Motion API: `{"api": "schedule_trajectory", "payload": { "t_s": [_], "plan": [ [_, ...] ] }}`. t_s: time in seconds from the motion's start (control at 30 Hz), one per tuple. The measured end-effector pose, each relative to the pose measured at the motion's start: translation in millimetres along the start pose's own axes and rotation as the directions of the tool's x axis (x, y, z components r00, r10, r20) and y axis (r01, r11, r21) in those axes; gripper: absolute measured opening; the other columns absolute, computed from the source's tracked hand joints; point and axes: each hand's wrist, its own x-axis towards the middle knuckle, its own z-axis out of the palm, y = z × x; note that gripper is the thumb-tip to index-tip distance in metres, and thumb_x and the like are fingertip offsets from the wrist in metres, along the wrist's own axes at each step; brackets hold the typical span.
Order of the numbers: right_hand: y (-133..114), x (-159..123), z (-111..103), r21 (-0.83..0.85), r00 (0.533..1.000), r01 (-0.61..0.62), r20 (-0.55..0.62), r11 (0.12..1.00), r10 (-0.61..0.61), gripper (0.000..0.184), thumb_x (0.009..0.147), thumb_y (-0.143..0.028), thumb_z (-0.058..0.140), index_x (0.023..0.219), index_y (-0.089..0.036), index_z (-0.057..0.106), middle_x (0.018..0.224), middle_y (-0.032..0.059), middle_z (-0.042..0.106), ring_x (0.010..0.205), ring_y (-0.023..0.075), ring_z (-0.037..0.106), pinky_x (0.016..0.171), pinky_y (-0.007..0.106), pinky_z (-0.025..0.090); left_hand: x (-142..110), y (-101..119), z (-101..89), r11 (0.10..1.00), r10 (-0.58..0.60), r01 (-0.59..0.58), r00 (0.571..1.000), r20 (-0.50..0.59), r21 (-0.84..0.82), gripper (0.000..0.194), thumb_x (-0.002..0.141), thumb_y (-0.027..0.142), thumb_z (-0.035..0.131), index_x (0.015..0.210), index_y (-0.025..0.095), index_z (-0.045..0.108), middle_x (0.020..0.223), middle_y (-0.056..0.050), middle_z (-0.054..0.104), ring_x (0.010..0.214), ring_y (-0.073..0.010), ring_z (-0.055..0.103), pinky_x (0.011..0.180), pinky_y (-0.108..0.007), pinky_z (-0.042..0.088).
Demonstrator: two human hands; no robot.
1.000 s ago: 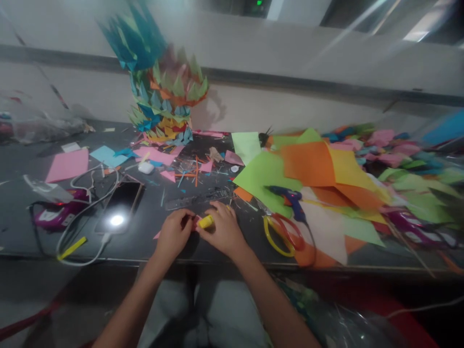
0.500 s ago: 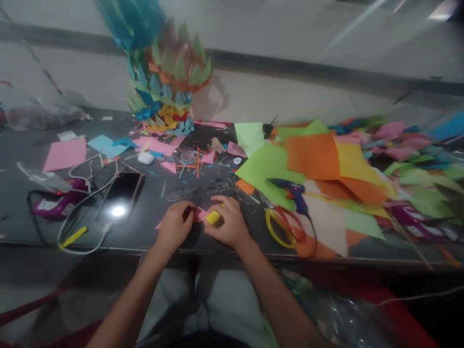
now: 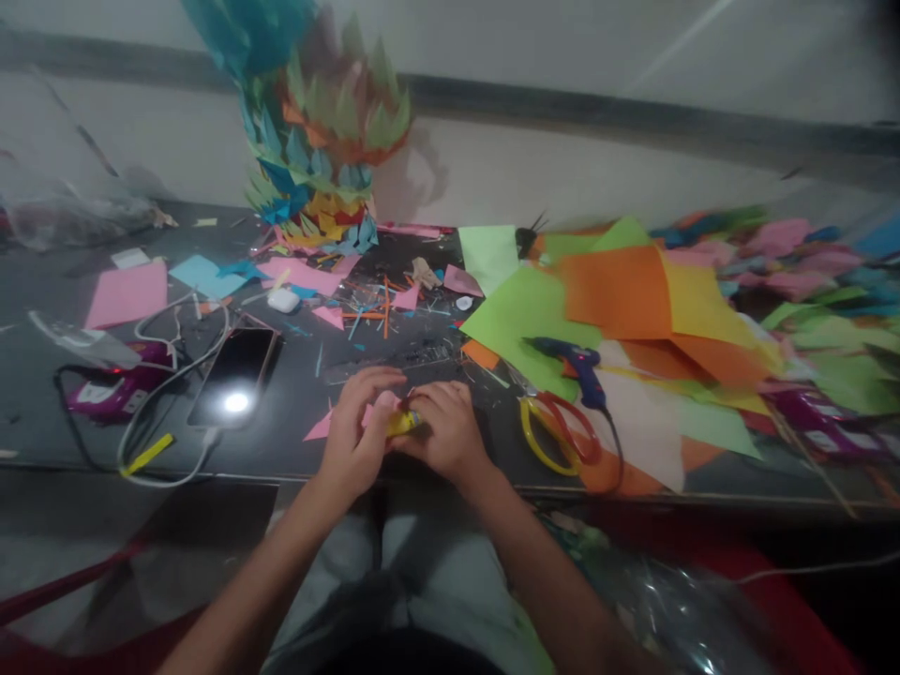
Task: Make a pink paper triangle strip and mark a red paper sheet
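My two hands meet over the front edge of the dark table. In my right hand (image 3: 446,427) is a short yellow glue stick (image 3: 403,422), its fingers curled around it. My left hand (image 3: 355,427) is closed against the glue stick's left end, and its thumb lies beside it. A folded pink paper piece (image 3: 378,405) shows between the left thumb and fingers. Another pink paper tip (image 3: 320,428) pokes out to the left of that hand, on the table. The fingers cover much of the paper and the glue stick.
To the left lie a phone (image 3: 237,375) with a white cable and a purple device (image 3: 119,389). Orange-handled scissors (image 3: 573,427) and a blue glue gun (image 3: 577,361) sit right, among coloured paper sheets (image 3: 619,291). A folded-paper sculpture (image 3: 320,169) stands behind scattered scraps.
My hands have come together. The glue stick has turned, its end now meeting the left hand, whose thumb has swung toward it. The view has shifted slightly.
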Motion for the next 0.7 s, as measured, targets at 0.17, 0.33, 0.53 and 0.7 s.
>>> {"api": "schedule_trajectory", "payload": {
  "t_s": [0.17,0.33,0.53,0.7],
  "plan": [
    [-12.4,-13.9,-14.6,0.023,0.957,0.146,0.25,0.989,-0.147,0.031,0.079,-0.039,0.057,0.1,-0.017,0.062,0.1,0.0091,0.063,0.094,0.022,0.055,0.081,0.033,0.039,-7.2,26.4,-2.0,0.989,-0.035,0.067,0.971,0.236,-0.13,0.035,0.092,0.039,0.031,0.098,0.02,0.06,0.11,-0.009,0.06,0.108,-0.0221,0.052,0.094,-0.04,0.04],
    [-30.0,-35.8,-22.8,-0.051,0.876,0.104,0.478,0.993,-0.068,0.012,0.071,-0.016,0.056,0.073,-0.023,0.067,0.068,0.0019,0.067,0.061,0.017,0.06,0.05,0.025,0.037,-36.3,45.0,2.1,0.974,-0.033,0.099,0.952,0.305,-0.204,0.032,0.091,0.037,0.034,0.095,0.021,0.062,0.107,-0.01,0.062,0.106,-0.0231,0.054,0.091,-0.041,0.042],
    [-43.4,-47.3,-24.4,-0.116,0.837,0.179,0.54,0.977,-0.09,0.015,0.07,-0.01,0.056,0.07,-0.02,0.066,0.062,0.0044,0.067,0.052,0.0171,0.058,0.043,0.027,0.029,-55.7,42.5,14.3,0.945,-0.148,0.198,0.968,0.201,-0.259,0.03,0.091,0.033,0.037,0.086,0.02,0.063,0.094,-0.008,0.065,0.093,-0.0205,0.059,0.081,-0.036,0.047],
    [-25.8,-11.0,-24.9,-0.091,0.811,0.26,0.56,0.961,-0.167,0.013,0.077,-0.017,0.056,0.08,-0.016,0.068,0.069,0.0073,0.067,0.061,0.0189,0.059,0.054,0.03,0.039,-36.0,21.1,12.5,0.978,-0.148,0.158,0.986,0.08,-0.138,0.03,0.091,0.032,0.036,0.085,0.018,0.062,0.098,-0.009,0.064,0.097,-0.0201,0.057,0.086,-0.036,0.045]
  ]
}}
